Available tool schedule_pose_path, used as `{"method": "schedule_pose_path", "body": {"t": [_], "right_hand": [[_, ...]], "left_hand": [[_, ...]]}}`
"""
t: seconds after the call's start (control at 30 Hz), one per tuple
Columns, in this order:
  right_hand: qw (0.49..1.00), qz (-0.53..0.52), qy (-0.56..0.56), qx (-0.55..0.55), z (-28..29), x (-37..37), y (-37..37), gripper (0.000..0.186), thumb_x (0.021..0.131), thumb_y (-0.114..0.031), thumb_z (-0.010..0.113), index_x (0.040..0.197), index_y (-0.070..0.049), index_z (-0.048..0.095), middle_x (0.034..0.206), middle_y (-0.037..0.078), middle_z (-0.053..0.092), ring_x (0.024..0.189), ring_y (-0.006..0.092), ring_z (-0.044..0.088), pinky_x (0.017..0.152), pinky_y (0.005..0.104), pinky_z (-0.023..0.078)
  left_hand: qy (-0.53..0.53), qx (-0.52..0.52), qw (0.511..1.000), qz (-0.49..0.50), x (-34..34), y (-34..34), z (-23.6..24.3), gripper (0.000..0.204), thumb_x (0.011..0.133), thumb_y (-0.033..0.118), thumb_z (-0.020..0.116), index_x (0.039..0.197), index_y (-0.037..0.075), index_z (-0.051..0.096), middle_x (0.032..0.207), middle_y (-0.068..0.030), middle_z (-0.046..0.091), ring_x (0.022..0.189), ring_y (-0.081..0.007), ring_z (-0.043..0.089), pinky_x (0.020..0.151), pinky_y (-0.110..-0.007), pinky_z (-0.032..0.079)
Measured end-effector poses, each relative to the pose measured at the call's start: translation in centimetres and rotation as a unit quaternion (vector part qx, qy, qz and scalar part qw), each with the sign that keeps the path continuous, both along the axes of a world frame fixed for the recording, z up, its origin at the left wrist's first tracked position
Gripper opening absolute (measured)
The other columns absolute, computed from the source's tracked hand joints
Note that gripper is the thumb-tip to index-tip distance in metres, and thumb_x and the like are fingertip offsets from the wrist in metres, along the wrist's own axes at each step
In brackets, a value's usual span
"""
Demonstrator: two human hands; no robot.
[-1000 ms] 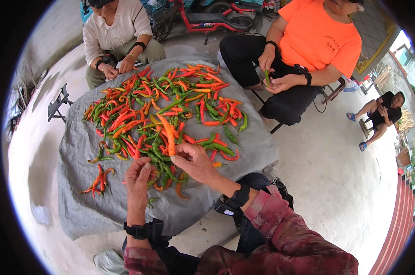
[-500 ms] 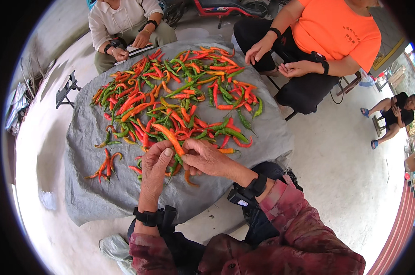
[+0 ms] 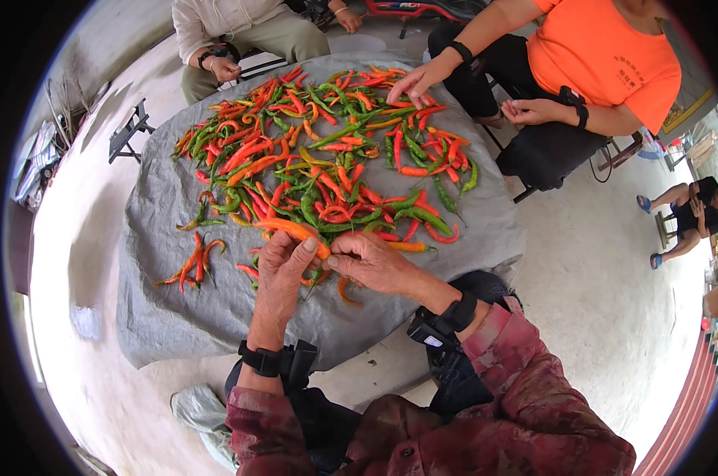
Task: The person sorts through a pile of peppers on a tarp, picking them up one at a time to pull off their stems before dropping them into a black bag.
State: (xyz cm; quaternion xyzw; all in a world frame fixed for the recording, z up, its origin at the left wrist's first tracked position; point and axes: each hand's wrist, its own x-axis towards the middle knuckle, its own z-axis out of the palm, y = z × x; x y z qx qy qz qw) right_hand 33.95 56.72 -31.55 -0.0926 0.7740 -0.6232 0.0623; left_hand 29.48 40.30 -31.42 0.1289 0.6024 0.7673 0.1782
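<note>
An orange chilli pepper (image 3: 287, 228) lies slanting between my hands. My left hand (image 3: 283, 266) pinches it from the left, and my right hand (image 3: 367, 262) has its fingers closed round the lower right end. Both are over the near part of a rumpled grey sheet (image 3: 168, 317), which carries a spread heap of red, green, yellow and orange chillies (image 3: 244, 155) just beyond my hands. A small group of red and orange chillies (image 3: 192, 262) lies apart to the left.
A person in a light top (image 3: 216, 28) sits across at top left, another in orange (image 3: 581, 55) at top right, reaching a hand (image 3: 410, 83) over the heap. A third person (image 3: 696, 206) sits farther right. A folding stool (image 3: 125, 131) stands left, red steps (image 3: 684, 404) lower right.
The orange pepper in my hands has tilted flatter. The orange-shirted person's hand has reached over the heap, without the green pepper held earlier. The whole view has shifted, the sheet appearing higher.
</note>
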Motion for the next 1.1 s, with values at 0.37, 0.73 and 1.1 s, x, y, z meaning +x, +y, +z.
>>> {"method": "schedule_pose_path", "body": {"t": [0.37, 0.73, 1.1], "right_hand": [[0.999, -0.043, 0.028, 0.011, 0.9, 0.2, -0.9, 0.031, 0.089, -0.027, 0.053, 0.076, 0.001, 0.054, 0.064, 0.007, 0.056, 0.059, 0.0136, 0.052, 0.055, 0.0295, 0.041], [0.994, -0.109, -0.002, 0.018, -0.3, 0.0, 0.7, 0.035, 0.090, -0.031, 0.051, 0.077, 0.001, 0.057, 0.062, 0.003, 0.054, 0.057, 0.0088, 0.047, 0.053, 0.0272, 0.039], [0.991, -0.066, 0.083, 0.084, -1.5, 0.0, 0.2, 0.025, 0.088, -0.023, 0.055, 0.081, 0.001, 0.057, 0.059, 0.001, 0.049, 0.054, 0.0078, 0.044, 0.050, 0.0248, 0.036]], "left_hand": [[-0.088, 0.083, 0.987, 0.103, -1.4, -2.3, 0.2, 0.024, 0.086, 0.028, 0.061, 0.091, 0.005, 0.058, 0.069, 0.0006, 0.057, 0.057, -0.0064, 0.053, 0.052, -0.020, 0.043], [-0.134, 0.229, 0.921, 0.286, -4.5, -10.5, -2.1, 0.029, 0.087, 0.020, 0.058, 0.106, 0.000, 0.048, 0.096, -0.0085, 0.057, 0.079, -0.0156, 0.057, 0.072, -0.027, 0.049], [0.388, -0.577, 0.715, 0.068, -2.6, -5.7, -2.1, 0.014, 0.077, 0.004, 0.059, 0.091, 0.004, 0.059, 0.087, -0.0118, 0.058, 0.077, -0.0301, 0.057, 0.067, -0.036, 0.046]]}}
